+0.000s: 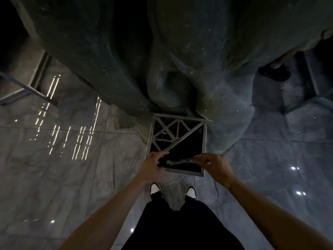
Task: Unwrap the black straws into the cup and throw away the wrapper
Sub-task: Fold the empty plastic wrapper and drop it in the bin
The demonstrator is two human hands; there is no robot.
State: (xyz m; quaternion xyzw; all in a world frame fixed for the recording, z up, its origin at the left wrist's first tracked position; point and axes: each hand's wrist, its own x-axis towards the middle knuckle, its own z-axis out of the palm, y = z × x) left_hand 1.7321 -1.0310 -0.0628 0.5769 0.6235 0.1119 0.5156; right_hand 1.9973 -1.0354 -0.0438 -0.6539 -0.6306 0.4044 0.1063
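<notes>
The left hand (153,164) pinches one end of the clear wrapper (178,161), and the right hand (212,164) pinches the other, stretching it between them over the bin (203,141). This looks like the discard step; next, both hands must release.

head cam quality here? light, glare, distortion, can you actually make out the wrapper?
Head view: very dim, hands and bin underexposed; bright streaks and spots of glare on the polished floor; wide-angle bending at the edges. The clear wrapper shows only as faint glints between the left hand and right hand, over the bin.
</notes>
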